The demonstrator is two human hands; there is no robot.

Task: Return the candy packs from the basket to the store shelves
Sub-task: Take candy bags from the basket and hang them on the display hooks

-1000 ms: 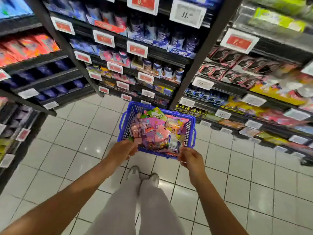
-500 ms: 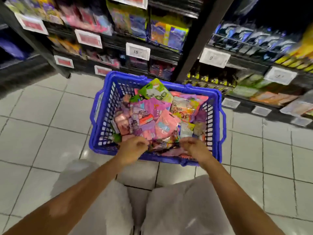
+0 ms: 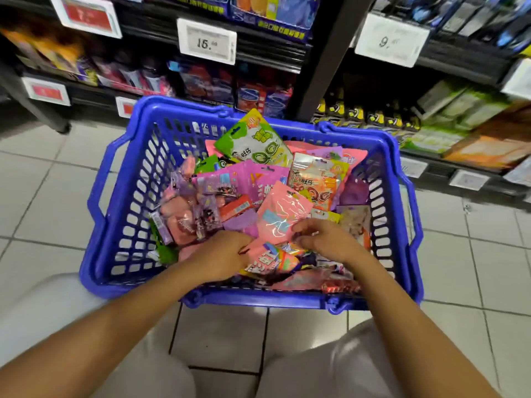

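A: What sits furthest left?
B: Tiled floor (image 3: 48, 196), and a knee (image 3: 43, 305) in pale trousers. Above them, shelves (image 3: 161, 38) with red price tags (image 3: 87, 14) and blurred packets.

A: And the basket?
B: A blue basket (image 3: 115, 179) stands on the floor just in front of the shelves, full of candy packs (image 3: 218, 191). Pink sweets (image 3: 181, 214) in clear wrap lie at its left, a green pack (image 3: 258, 142) leans at the back, a pink pack (image 3: 280, 214) lies in the middle, and an orange pack (image 3: 319, 179) is to its right.

A: The hands?
B: Both are down in the near part of the basket. The left hand (image 3: 221, 257) has its fingers curled into the packs beside a rainbow-striped pack (image 3: 273, 259); I cannot tell whether it holds one. The right hand (image 3: 327, 239) has curled fingers at the pink pack's lower edge, touching it, but a real grip is not clear.

A: Further right?
B: More shelves, a white tag (image 3: 390, 38) reading 9, and green and orange boxes (image 3: 459, 122).
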